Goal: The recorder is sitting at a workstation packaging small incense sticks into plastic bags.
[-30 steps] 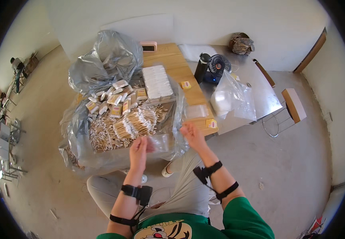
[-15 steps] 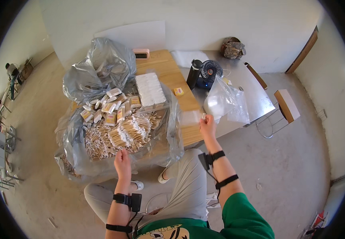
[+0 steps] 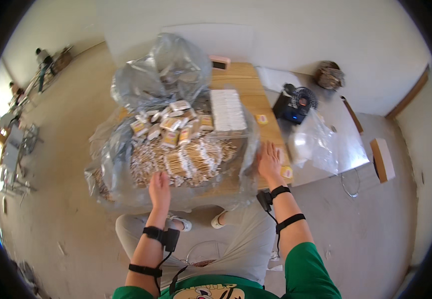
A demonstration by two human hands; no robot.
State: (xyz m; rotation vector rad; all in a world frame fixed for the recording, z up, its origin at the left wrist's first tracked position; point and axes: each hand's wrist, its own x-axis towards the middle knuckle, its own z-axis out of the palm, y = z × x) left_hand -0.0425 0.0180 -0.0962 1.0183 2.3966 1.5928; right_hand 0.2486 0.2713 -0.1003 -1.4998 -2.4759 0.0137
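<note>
My left hand (image 3: 160, 190) hangs at the near edge of a heap of loose cotton swabs (image 3: 196, 158), its fingers closed together; whether anything is in them is hidden. My right hand (image 3: 270, 162) lies with fingers stretched out over the right part of the wooden table (image 3: 268, 102). Close to its wrist is a small yellow card (image 3: 286, 172); another yellow card (image 3: 261, 119) lies farther back. Behind the loose swabs are several filled packs of swabs (image 3: 170, 124). A block of stacked white packs (image 3: 227, 112) stands to their right.
Grey plastic sheeting (image 3: 118, 154) surrounds the heap, and a bulky grey bag (image 3: 176, 65) stands behind it. On the metal table (image 3: 348, 144) are a black fan (image 3: 303, 99), clear plastic bags (image 3: 315, 142) and a camouflage cap (image 3: 329, 75). A person (image 3: 44, 60) sits far left.
My right hand has moved back from beyond the table's right edge onto the wood, and its pinch has opened. The clear bag there no longer shows plainly. The whole view has shifted.
</note>
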